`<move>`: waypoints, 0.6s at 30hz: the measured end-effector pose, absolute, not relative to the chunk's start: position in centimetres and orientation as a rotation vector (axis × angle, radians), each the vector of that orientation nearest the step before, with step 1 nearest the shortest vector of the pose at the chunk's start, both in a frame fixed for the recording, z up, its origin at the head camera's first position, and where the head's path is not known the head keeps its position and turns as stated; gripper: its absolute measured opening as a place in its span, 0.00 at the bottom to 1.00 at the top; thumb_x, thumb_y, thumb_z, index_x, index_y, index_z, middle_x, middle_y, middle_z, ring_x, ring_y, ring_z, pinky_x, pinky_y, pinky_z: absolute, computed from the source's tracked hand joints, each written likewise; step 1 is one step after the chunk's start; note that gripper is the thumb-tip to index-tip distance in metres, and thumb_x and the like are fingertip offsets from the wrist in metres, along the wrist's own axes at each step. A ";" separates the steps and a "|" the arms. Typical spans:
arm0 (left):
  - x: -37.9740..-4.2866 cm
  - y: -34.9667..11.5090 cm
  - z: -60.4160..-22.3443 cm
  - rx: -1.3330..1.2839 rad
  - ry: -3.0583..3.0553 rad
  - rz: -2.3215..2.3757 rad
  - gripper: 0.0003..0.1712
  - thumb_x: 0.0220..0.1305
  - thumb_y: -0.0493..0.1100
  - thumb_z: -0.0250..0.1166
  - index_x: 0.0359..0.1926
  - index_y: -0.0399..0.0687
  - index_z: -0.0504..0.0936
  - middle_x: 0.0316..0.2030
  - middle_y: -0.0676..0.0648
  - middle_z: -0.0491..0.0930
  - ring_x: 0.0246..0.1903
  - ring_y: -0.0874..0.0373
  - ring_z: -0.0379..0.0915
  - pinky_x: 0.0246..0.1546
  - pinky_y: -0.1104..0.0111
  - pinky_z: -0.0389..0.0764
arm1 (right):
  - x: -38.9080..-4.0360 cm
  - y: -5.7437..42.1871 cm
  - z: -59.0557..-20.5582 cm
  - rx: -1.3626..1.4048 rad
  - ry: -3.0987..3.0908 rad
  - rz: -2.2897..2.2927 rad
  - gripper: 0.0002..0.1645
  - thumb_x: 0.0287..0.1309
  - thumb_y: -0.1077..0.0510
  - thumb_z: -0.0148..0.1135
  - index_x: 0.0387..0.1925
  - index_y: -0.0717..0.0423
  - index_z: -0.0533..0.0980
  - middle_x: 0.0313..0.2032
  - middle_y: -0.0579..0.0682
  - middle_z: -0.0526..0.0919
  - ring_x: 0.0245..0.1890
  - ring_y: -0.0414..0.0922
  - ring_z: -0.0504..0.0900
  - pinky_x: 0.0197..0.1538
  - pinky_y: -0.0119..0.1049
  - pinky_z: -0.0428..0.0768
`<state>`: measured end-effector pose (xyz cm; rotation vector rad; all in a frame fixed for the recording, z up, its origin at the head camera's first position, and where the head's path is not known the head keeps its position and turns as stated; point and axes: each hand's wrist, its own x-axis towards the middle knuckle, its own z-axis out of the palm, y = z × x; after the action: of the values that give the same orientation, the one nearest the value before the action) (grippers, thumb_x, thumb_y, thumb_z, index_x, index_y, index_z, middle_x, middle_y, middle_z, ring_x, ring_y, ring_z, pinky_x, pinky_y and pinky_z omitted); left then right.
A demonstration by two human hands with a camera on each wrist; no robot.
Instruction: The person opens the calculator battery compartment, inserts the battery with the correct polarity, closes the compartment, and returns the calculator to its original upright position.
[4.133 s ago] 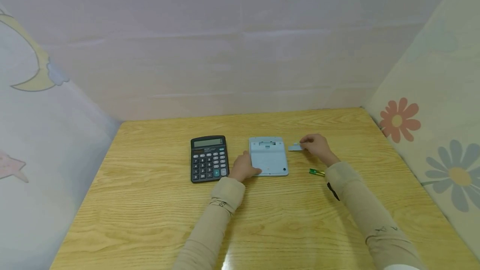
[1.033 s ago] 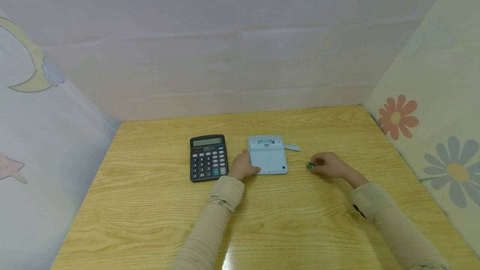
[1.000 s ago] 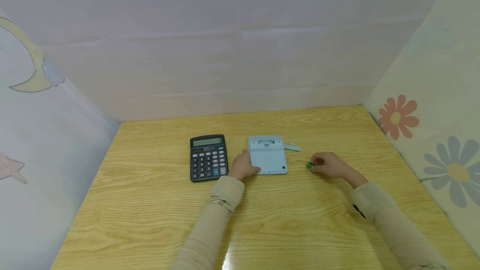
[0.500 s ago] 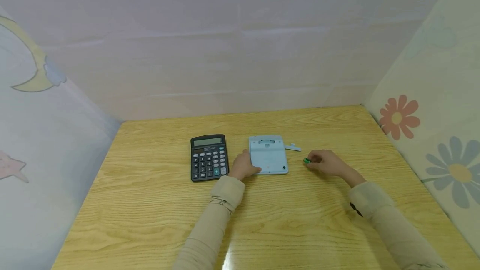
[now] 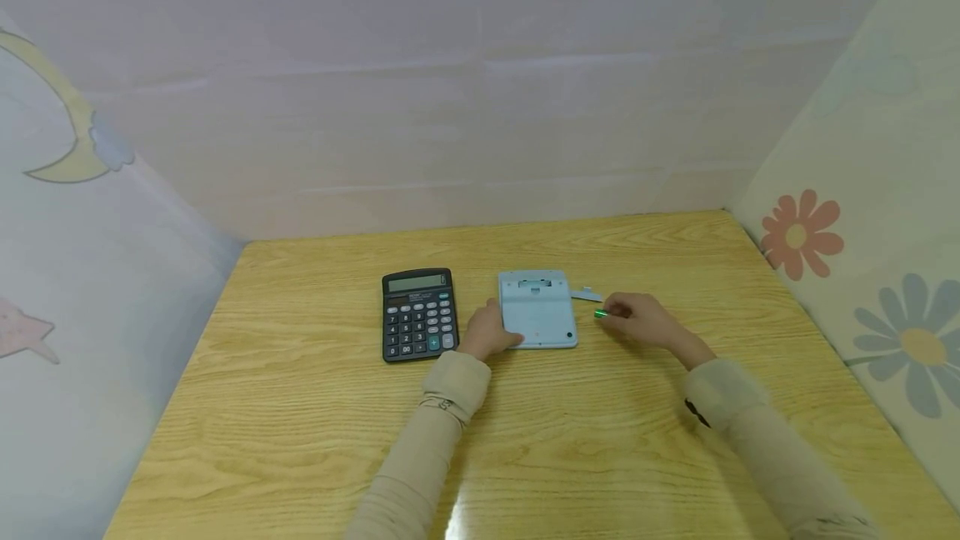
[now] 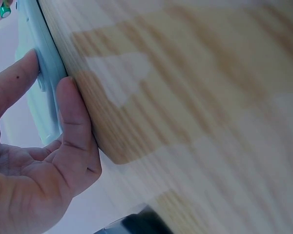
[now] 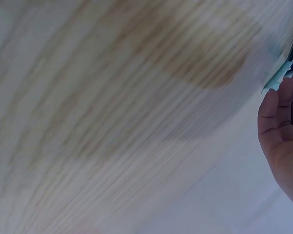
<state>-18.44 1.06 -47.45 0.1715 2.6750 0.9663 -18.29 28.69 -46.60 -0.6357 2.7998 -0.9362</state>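
A light blue calculator (image 5: 536,315) lies face down on the table, its battery compartment (image 5: 535,283) uncovered near the far end. My left hand (image 5: 486,330) grips its near left edge, the thumb over the back and the other fingers along the side, as the left wrist view (image 6: 49,146) of the hand shows. Just right of the calculator lies its small blue battery cover (image 5: 587,294). Between the thumb and fingers of my right hand (image 5: 637,319) is a green battery (image 5: 601,313), held right of the calculator and close to the cover.
A black calculator (image 5: 420,315) lies face up to the left of my left hand. The wooden table (image 5: 300,423) meets a pale wall (image 5: 480,148) at the back, with patterned walls at both sides.
Earlier my right hand was at the cover, which now lies beside the calculator. It has since picked up the green battery and moved left and away with it. My left hand stays put.
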 end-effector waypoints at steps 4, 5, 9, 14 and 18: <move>-18.5 1.0 -47.3 0.166 2.663 0.974 0.39 0.50 0.45 0.70 0.56 0.28 0.63 0.43 0.34 0.73 0.44 0.45 0.71 0.44 0.58 0.73 | -18.6 27.9 -46.4 -0.602 2.807 -0.970 0.06 0.57 0.59 0.60 0.32 0.59 0.76 0.29 0.48 0.79 0.27 0.42 0.71 0.32 0.37 0.70; -18.4 1.0 -47.3 0.165 2.661 0.976 0.39 0.50 0.45 0.71 0.56 0.28 0.63 0.43 0.34 0.73 0.44 0.45 0.71 0.44 0.58 0.73 | -18.7 27.7 -46.3 -0.589 2.806 -0.985 0.06 0.57 0.59 0.60 0.32 0.59 0.76 0.30 0.49 0.79 0.27 0.43 0.70 0.32 0.37 0.69; -18.5 1.1 -47.3 0.163 2.656 0.982 0.39 0.49 0.45 0.71 0.56 0.29 0.63 0.43 0.35 0.73 0.43 0.46 0.71 0.45 0.58 0.73 | -19.0 26.9 -46.2 -0.542 2.811 -1.034 0.07 0.56 0.58 0.61 0.33 0.60 0.76 0.32 0.51 0.80 0.27 0.43 0.68 0.31 0.36 0.69; -18.6 1.1 -47.5 0.159 2.656 0.979 0.40 0.49 0.45 0.71 0.56 0.28 0.62 0.43 0.35 0.73 0.43 0.46 0.71 0.45 0.58 0.73 | -19.3 26.0 -46.0 -0.502 2.796 -1.121 0.08 0.53 0.61 0.63 0.34 0.62 0.77 0.26 0.50 0.76 0.24 0.44 0.68 0.29 0.35 0.69; -18.6 1.1 -47.5 0.156 2.657 0.974 0.41 0.49 0.46 0.71 0.57 0.28 0.62 0.44 0.35 0.73 0.43 0.46 0.71 0.45 0.58 0.73 | -19.5 25.2 -45.9 -0.446 2.769 -1.203 0.09 0.52 0.64 0.63 0.36 0.65 0.77 0.26 0.50 0.75 0.26 0.45 0.69 0.30 0.35 0.70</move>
<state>-18.55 1.06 -47.47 0.1565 2.6573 0.9741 -19.46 25.23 -45.91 -0.4461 2.7689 -1.2031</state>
